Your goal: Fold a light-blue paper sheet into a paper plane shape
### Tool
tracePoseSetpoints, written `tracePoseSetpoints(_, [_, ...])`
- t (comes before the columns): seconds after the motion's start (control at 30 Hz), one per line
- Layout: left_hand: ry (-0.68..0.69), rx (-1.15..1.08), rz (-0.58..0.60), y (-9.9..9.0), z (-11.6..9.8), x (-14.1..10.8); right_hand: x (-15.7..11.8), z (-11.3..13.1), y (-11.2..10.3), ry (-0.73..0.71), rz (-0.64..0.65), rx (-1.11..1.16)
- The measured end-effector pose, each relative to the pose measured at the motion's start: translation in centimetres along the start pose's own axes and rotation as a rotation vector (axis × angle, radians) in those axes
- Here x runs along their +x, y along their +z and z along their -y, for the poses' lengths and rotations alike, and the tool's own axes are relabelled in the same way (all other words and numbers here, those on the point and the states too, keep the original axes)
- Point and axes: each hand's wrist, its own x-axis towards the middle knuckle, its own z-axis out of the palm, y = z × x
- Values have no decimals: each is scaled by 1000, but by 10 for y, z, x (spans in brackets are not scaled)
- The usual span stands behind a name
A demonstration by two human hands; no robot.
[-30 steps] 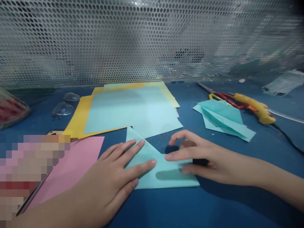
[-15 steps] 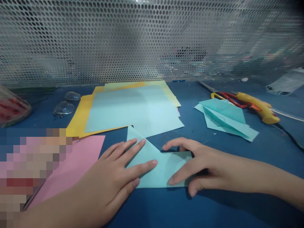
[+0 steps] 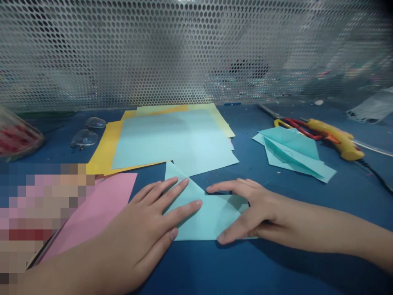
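Note:
A folded light-blue sheet of paper lies on the blue tabletop, with a pointed corner rising at its far left. My left hand rests flat across the paper's left part, fingers spread. Over its right part is my right hand, its thumb at the near edge and its index finger reaching to the far edge. The other right-hand fingers are curled and partly hidden under the palm. A folded blue paper plane sits to the right, touched by neither hand.
Large blue sheets lie over yellow paper at the back. Pink paper is at left, near eyeglasses and a jar. Scissors and a yellow glue gun lie right. Perforated metal stands behind.
My right thumb has slid to the paper's near edge, and the other right-hand fingers have tucked in under the palm. The left hand stays pressed in place.

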Motion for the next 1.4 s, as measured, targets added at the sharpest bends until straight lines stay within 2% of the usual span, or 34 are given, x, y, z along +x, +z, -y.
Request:
tracePoseSetpoints(0.13, [-6, -28, 0, -2, -1, 0, 0, 2, 1, -27, -13, -61])
tracePoseSetpoints(0.23, [3, -54, -16, -2, -1, 0, -3, 2, 5, -77, -76, -161])
tracePoseSetpoints(0.4, [4, -93, -33, -1, 0, 0, -4, -1, 15, -334, -270, -346])
tracePoseSetpoints(0.47, [-4, -90, -30, 0, 0, 0, -1, -1, 18, -427, -287, -389])
tracePoseSetpoints(0.53, [2, -83, -28, 1, -1, 1, 1, 1, 19, -461, -275, -410])
tracePoseSetpoints(0.8, [-36, -116, 21, -5, 6, 6, 1, 12, 23, -389, -228, -506])
tracePoseSetpoints(1.07, [-51, -107, 75, -3, 14, 6, 2, 12, 22, -415, -169, -540])
tracePoseSetpoints(1.4, [-69, -51, 73, -3, 20, 8, 8, 28, 38, -361, -376, -566])
